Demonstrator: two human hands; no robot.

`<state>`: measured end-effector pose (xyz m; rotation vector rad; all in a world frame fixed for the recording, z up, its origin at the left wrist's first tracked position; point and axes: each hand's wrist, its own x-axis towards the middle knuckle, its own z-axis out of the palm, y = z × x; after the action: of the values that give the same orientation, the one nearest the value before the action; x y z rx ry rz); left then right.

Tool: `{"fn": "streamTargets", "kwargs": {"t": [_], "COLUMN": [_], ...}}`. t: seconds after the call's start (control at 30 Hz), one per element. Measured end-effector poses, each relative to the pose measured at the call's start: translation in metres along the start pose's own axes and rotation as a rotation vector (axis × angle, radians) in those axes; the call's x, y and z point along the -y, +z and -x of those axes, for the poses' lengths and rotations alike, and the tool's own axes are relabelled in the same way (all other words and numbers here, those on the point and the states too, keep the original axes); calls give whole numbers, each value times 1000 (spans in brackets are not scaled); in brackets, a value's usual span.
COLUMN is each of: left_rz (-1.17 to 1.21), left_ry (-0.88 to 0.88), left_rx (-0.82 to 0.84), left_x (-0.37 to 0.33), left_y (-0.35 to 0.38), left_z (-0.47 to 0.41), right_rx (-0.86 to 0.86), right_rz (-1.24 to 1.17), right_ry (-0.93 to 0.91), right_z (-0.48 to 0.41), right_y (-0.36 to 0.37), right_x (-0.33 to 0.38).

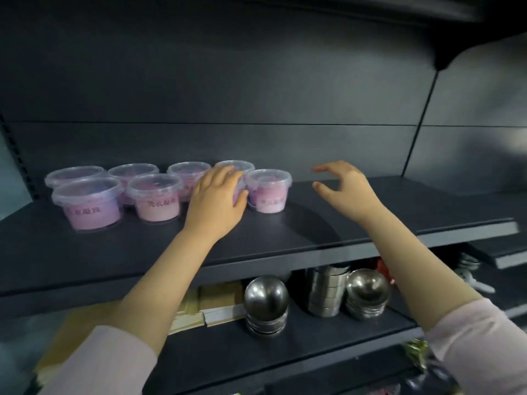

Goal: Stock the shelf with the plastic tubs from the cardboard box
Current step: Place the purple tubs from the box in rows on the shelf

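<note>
Several clear plastic tubs with pink-purple contents stand in two rows on the dark shelf [285, 232]. The front row holds a left tub [89, 205], a middle tub [156, 199] and a right tub [269, 192]. My left hand [218, 199] wraps over a tub [241, 192] between the middle and right ones, hiding most of it. My right hand [346, 189] hovers above the bare shelf to the right of the tubs, fingers spread and loosely curved, holding nothing. The cardboard box [71, 334] shows partly at lower left, behind my left arm.
On the shelf below stand stacked steel bowls [266, 300], a stack of steel cups [328, 289] and more steel bowls [368, 292], with flat cartons [216, 300] to their left. The upper shelf runs on bare to the right of the tubs.
</note>
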<state>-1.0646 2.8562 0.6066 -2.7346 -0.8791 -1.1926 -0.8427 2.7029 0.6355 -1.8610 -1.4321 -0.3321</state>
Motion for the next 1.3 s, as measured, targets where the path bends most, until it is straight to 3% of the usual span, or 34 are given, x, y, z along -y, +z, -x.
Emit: {"fn": "streamTargets", "kwargs": {"t": [0.3,0.6,0.97,1.07,1.3], "left_rz": [276,431,491,524,604], "left_ry": [97,331,453,454,421], "left_rx": [-37,236,721,801,1054], "left_x": [-216,-417,-519,-541,-588], "left_y": [18,97,248,294,367], "left_z": [80,171,258,260,281], "right_rx": [-79,-46,-204,-248,-144], "right_rz": [456,529,214,160,242], "right_ry": [41,453,1068,1145,1231], "right_z": [173,401,578,591,603], "right_y": [-187,-282,-282,-275,-297], "right_x": [-31,-141,-279,-322,-418]}}
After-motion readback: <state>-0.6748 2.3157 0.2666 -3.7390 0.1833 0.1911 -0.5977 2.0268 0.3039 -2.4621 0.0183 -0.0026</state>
